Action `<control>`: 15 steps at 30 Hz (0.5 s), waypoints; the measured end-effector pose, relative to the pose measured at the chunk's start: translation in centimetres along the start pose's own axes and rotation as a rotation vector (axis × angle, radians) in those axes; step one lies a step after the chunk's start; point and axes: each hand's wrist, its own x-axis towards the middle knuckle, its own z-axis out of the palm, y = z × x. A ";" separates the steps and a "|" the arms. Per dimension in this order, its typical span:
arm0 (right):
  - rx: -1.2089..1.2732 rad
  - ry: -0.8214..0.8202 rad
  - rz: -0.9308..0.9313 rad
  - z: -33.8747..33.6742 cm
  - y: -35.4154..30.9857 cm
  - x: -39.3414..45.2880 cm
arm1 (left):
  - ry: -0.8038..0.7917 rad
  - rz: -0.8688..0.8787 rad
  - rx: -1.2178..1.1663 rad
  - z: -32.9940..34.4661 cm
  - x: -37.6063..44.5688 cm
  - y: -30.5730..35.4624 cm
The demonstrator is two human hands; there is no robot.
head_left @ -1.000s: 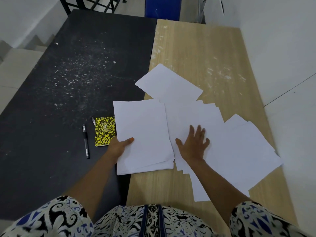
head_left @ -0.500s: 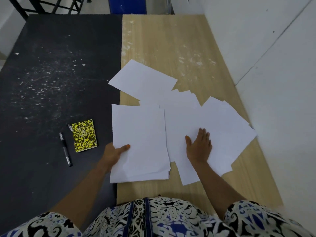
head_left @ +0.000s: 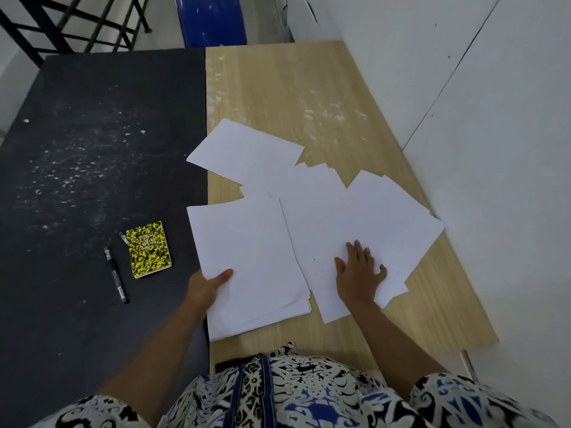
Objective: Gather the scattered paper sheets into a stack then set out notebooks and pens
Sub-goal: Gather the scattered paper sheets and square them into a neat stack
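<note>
Well, you're partway through the gathering. Your left hand point(head_left: 205, 287) pinches the near-left corner of the stack point(head_left: 250, 267), thumb on top, where the black and wooden table halves meet. Your right hand point(head_left: 358, 273) lies flat, fingers spread, on the loose sheets point(head_left: 370, 217) fanned beside it; one more sheet point(head_left: 247, 151) sits farther back. The yellow notebook point(head_left: 149, 249) and pen point(head_left: 116, 274) wait untouched on the black table point(head_left: 77, 149).
</note>
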 end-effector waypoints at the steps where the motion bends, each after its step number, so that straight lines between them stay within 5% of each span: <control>1: -0.009 -0.011 0.001 -0.2 -0.1 0.1 | 0.003 0.003 -0.004 -0.1 -0.1 -0.1; 9: -0.087 -0.226 -0.384 1.0 -2.9 -0.7 | 0.016 -0.034 -0.066 -1.1 -0.5 -0.2; 15: 0.057 0.112 -0.438 1.1 -6.1 2.1 | 0.124 -0.026 -0.104 -3.3 0.4 0.5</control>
